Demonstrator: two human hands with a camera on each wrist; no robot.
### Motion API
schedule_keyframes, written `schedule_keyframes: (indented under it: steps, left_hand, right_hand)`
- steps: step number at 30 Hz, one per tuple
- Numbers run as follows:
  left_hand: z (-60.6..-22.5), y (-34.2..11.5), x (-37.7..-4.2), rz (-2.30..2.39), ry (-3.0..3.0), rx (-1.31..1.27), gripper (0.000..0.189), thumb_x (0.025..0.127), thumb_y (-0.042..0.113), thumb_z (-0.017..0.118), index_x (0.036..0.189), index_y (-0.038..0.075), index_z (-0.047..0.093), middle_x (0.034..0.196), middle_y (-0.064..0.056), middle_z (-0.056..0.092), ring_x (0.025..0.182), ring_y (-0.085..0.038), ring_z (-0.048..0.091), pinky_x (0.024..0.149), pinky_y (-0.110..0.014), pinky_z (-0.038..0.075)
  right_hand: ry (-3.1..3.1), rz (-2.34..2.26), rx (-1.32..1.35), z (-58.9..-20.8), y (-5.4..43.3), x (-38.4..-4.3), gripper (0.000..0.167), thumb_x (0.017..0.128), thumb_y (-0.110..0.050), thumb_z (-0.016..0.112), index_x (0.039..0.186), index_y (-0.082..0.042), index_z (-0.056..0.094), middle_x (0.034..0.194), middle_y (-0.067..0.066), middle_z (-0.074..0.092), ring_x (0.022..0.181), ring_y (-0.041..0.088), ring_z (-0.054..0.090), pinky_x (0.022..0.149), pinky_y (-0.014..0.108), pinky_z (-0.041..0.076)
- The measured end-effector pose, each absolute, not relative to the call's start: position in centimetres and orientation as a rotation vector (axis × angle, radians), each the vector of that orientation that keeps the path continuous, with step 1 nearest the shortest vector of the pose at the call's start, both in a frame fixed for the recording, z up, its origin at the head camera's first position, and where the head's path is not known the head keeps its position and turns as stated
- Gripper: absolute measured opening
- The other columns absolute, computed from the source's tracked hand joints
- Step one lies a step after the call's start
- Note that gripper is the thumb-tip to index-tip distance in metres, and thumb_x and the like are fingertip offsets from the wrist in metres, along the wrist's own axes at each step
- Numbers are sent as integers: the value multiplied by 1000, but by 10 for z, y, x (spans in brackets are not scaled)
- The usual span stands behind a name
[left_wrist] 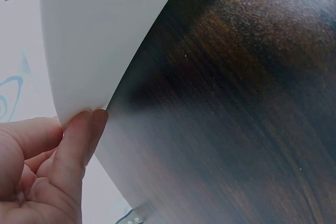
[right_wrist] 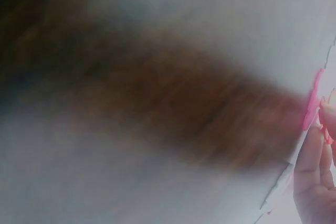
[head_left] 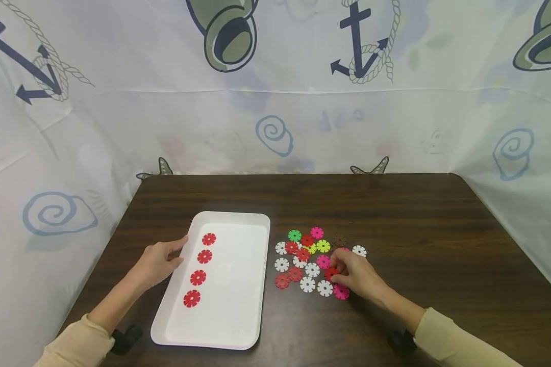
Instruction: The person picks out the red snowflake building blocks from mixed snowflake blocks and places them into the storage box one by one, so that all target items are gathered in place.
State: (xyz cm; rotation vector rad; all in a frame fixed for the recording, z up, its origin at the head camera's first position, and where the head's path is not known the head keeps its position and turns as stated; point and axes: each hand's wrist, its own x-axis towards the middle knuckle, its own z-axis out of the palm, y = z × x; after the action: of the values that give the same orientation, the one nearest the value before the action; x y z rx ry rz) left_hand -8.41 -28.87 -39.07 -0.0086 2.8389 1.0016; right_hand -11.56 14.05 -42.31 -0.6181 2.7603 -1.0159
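A white tray (head_left: pixel 236 285) lies on the left half of the table. On it, four-sided notches aside, red notched plastic discs (head_left: pixel 198 278) stand in a column near the left side. My left hand (head_left: pixel 153 262) pinches the tray's left rim; in the left wrist view its fingertips (left_wrist: pixel 79 124) meet the rim's edge. To the tray's right, my right hand (head_left: pixel 360 275) reaches over loose discs and pinches a red notched disc (head_left: pixel 330 273). A pink disc (right_wrist: pixel 313 103) is beside these fingers in the right wrist view, where the hand is partly cut off.
Right of the tray spreads a group of loose notched discs: white (head_left: pixel 312 269), green (head_left: pixel 295 235), yellow (head_left: pixel 323 246), pink (head_left: pixel 317 233) and brown (head_left: pixel 340 241), some overlapping. The dark wooden table (head_left: pixel 422 224) ends at a patterned cloth (head_left: pixel 312 127) behind.
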Motion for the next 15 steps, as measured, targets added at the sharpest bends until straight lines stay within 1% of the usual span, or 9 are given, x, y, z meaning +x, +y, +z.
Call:
schedule_keyframes:
  steps: [7, 12, 15]
  left_hand:
    - [-391, -288, -84, 998, 2839, -10, 60, 86, 1, 64, 140, -5, 37, 132, -33, 46, 102, -48, 60, 72, -45, 57]
    - [-392, -289, -84, 985, 2850, -7, 60, 86, 1, 64, 140, -5, 38, 131, -33, 47, 101, -47, 61, 73, -45, 57]
    - [-393, -289, -85, 979, 2854, -7, 60, 86, 1, 64, 140, -5, 38, 131, -33, 48, 100, -46, 62, 73, -45, 57]
  right_hand:
    - [2707, -1135, -655, -421, 132, -113, 21, 77, -4, 75, 91, -9, 61, 72, -3, 52, 66, 11, 47, 55, 19, 45]
    - [2594, -1308, -666, -412, 112, -110, 19, 78, -4, 74, 93, -4, 62, 74, 1, 55, 63, 10, 49, 54, 19, 47]
    - [2506, -1399, -650, -406, 95, -108, 19, 79, -5, 73, 94, -2, 62, 76, 3, 56, 63, 11, 50, 54, 18, 47]
